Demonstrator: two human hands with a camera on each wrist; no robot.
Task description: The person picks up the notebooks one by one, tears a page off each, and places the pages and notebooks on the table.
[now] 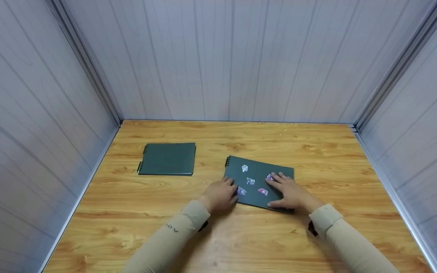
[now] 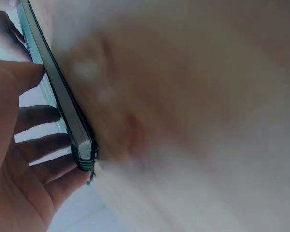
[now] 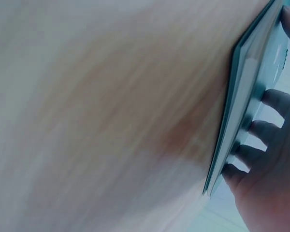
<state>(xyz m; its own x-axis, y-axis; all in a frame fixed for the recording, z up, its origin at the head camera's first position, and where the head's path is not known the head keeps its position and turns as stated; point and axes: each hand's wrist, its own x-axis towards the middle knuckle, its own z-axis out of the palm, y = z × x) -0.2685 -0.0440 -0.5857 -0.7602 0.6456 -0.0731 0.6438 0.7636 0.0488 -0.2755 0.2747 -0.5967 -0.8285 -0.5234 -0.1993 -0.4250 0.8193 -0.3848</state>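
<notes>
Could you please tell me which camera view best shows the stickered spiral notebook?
The head view: it shows the stickered spiral notebook from above with most of its cover and stickers visible. The left wrist view shows mainly its edge and coil end; the right wrist view, its page edges and some cover.

Behind the fingers of the left hand point(image 1: 220, 194) we see a plain beige left sleeve point(image 1: 161, 244) with a broad cuff point(image 1: 195, 215); farther back from those fingers, it carries small dark lettering point(image 1: 172, 228). Behind the right hand's point(image 1: 292, 193) fingers we find a matching beige right sleeve point(image 1: 359, 244), also cuffed, with a small black piece point(image 1: 312, 229) beneath.
</notes>
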